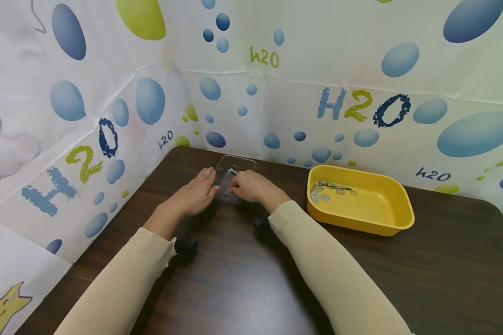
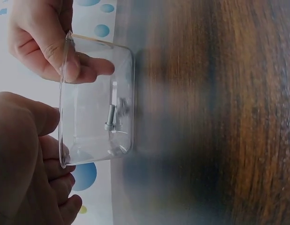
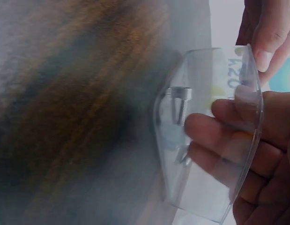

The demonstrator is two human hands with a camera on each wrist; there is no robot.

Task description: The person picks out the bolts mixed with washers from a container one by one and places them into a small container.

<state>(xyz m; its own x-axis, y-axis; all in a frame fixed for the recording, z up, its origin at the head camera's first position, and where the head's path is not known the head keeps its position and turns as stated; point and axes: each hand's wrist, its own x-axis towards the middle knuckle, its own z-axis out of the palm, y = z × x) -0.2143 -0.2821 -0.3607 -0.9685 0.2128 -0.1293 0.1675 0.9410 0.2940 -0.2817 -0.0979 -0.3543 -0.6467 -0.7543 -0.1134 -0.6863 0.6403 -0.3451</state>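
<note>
A clear plastic box (image 1: pixel 244 158) stands on the table near the back wall. My left hand (image 1: pixel 193 191) holds it by the left rim; in the left wrist view the thumb and curled fingers of this left hand (image 2: pixel 23 154) meet the box edge. From the other side my right hand (image 1: pixel 255 186) reaches over the rim. Its fingers (image 3: pixel 205 133) extend inside the box, close to a metal socket-head bolt (image 3: pixel 182 96), with nothing between them. Bolts lie on the box floor, one bolt (image 2: pixel 110 117) showing clearly in the left wrist view.
A yellow tray (image 1: pixel 360 221) to the right contains several bolts (image 1: pixel 331 184) and flat washers (image 1: pixel 314 195). The dark wooden table (image 1: pixel 243 288) meets walls covered in printed sheeting (image 1: pixel 293 107) behind and at the left.
</note>
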